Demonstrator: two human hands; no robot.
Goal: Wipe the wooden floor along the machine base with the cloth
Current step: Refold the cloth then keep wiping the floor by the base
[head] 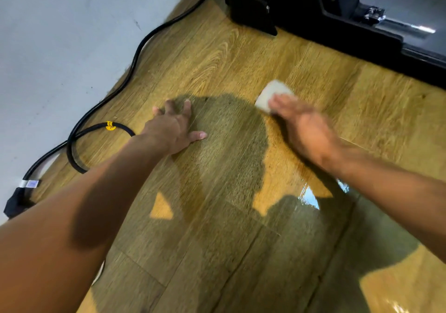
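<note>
small white cloth (269, 93), blurred

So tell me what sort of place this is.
Probably an indoor room housing exercise or workshop equipment; I cannot tell which. A black machine base stands on a wood floor, and a black power cable runs along the grey wall.

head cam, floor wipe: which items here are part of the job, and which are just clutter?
Job:
- cloth, right hand on it
- floor
- machine base
- left hand, flat on the floor

Lying about:
- cable with yellow tag
- plug
- wall
</note>
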